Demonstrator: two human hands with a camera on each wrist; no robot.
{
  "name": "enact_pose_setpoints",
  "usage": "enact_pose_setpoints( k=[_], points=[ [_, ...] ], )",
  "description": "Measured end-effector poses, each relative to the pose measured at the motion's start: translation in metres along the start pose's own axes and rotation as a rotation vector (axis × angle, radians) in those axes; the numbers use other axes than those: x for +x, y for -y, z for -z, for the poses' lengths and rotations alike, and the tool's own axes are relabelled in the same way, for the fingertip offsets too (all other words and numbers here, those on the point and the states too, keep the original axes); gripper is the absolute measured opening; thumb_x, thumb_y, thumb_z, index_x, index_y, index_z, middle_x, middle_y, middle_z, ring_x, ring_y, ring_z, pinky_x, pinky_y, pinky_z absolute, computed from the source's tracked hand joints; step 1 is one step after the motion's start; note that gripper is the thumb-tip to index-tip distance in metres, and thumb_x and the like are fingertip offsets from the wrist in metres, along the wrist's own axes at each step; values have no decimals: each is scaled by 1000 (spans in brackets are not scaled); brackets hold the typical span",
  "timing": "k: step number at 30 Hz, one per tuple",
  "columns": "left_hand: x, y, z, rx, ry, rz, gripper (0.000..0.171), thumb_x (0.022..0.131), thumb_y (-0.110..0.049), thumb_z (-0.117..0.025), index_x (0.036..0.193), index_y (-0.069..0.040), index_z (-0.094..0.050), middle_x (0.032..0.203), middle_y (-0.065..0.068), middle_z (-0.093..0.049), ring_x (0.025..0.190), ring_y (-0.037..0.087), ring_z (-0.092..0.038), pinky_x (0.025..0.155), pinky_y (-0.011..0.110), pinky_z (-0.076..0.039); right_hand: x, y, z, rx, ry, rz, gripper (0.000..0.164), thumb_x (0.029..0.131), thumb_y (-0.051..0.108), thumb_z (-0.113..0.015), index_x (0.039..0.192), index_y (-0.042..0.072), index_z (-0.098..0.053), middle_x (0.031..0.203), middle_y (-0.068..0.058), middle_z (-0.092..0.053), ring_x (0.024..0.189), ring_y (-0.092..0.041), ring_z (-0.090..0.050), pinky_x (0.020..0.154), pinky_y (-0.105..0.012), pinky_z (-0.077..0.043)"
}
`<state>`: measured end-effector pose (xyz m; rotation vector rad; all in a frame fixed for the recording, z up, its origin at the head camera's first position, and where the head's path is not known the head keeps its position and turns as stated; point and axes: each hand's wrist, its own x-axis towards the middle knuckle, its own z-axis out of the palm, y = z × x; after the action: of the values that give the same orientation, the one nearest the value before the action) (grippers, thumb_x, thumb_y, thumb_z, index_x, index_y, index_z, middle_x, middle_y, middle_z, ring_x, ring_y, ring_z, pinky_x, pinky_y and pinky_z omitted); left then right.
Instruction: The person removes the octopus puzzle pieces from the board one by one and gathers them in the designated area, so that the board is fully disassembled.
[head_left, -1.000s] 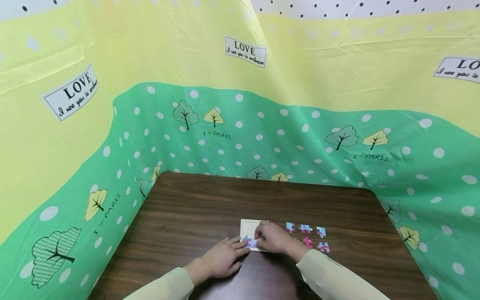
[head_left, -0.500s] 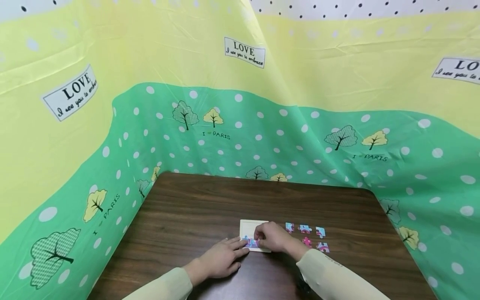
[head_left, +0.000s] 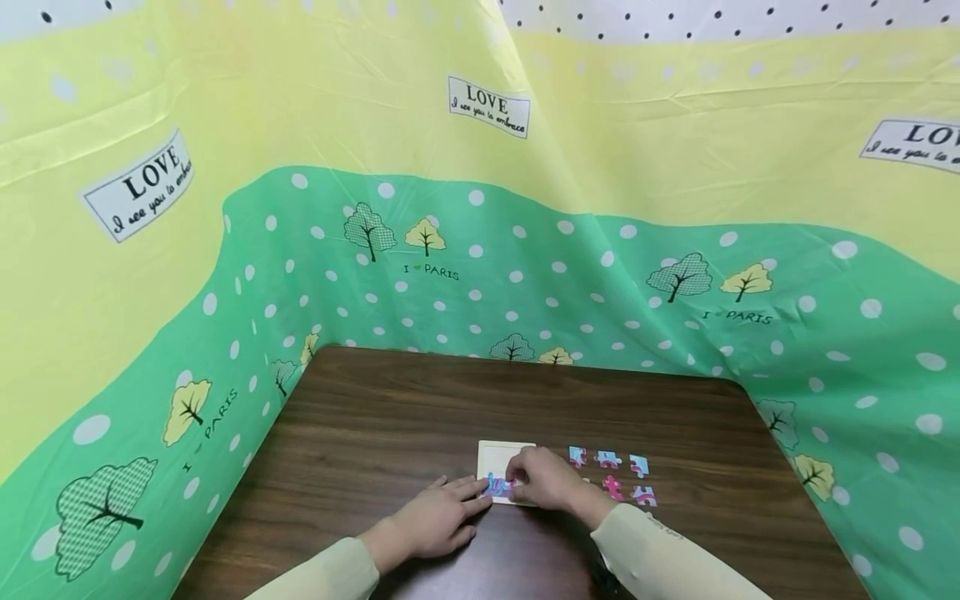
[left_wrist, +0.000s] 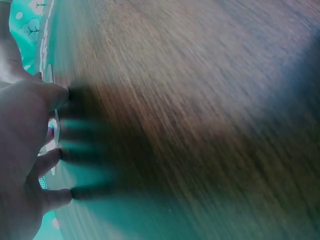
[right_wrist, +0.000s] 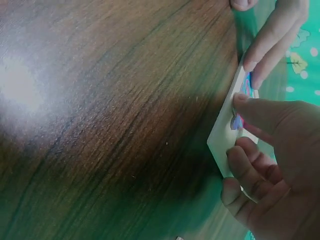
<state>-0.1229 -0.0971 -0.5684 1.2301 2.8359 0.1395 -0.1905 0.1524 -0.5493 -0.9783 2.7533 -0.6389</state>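
A pale puzzle tray (head_left: 495, 455) lies on the table, its near left part filled with joined blue, pink and purple jigsaw pieces (head_left: 496, 486). My left hand (head_left: 437, 518) rests at the tray's left edge with fingers spread and fairly straight, fingertips right at the joined pieces. Over the tray's right side, my right hand (head_left: 551, 479) pinches a jigsaw piece (right_wrist: 234, 123) between thumb and fingers, beside the joined ones. In the right wrist view its remaining fingers curl over the tray's near rim. The left wrist view shows mostly table, with my left fingertips touching down.
Right of the tray lie several loose jigsaw pieces in two rows, among them a pink piece (head_left: 612, 487) and a blue corner piece (head_left: 638, 465). My right hand partly hides the near row. The dark wooden table (head_left: 390, 417) is surrounded by a printed green and yellow cloth (head_left: 480, 283).
Both hands keep nearly the same place at the tray, with the right fingers working in a small area. The head view shifts slightly; the loose pieces stay where they lie.
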Motion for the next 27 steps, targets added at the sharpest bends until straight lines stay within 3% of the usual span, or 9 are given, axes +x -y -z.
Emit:
enact_pose_setpoints(
  k=[9, 19, 27],
  points=[
    [1, 0, -2, 1, 12, -3, 56, 101, -40, -58, 154, -22, -49, 163, 1, -42, 147, 25, -44, 107, 61, -48, 0, -1, 1, 83, 5, -9, 14, 80, 10, -79, 82, 17, -67, 72, 14, -58, 66, 1, -50, 61, -21, -46],
    [0, 0, -3, -15, 8, 4, 56, 101, -40, -59, 154, -23, -50, 163, 1, -42, 148, 26, -44, 110, 60, -46, -6, -5, 11, 239, 5, -44, 10, 88, 9, -78, 86, 15, -70, 76, 11, -64, 69, 1, -55, 61, -21, -48],
    [1, 2, -3, -30, 7, 6, 56, 101, -41, -59, 154, -22, -49, 164, 1, -40, 148, 26, -44, 108, 61, -47, -26, -20, 30, 308, -4, -97, 6, 94, 13, -75, 91, 16, -70, 78, 8, -63, 69, -4, -56, 59, -23, -50]
  ],
)
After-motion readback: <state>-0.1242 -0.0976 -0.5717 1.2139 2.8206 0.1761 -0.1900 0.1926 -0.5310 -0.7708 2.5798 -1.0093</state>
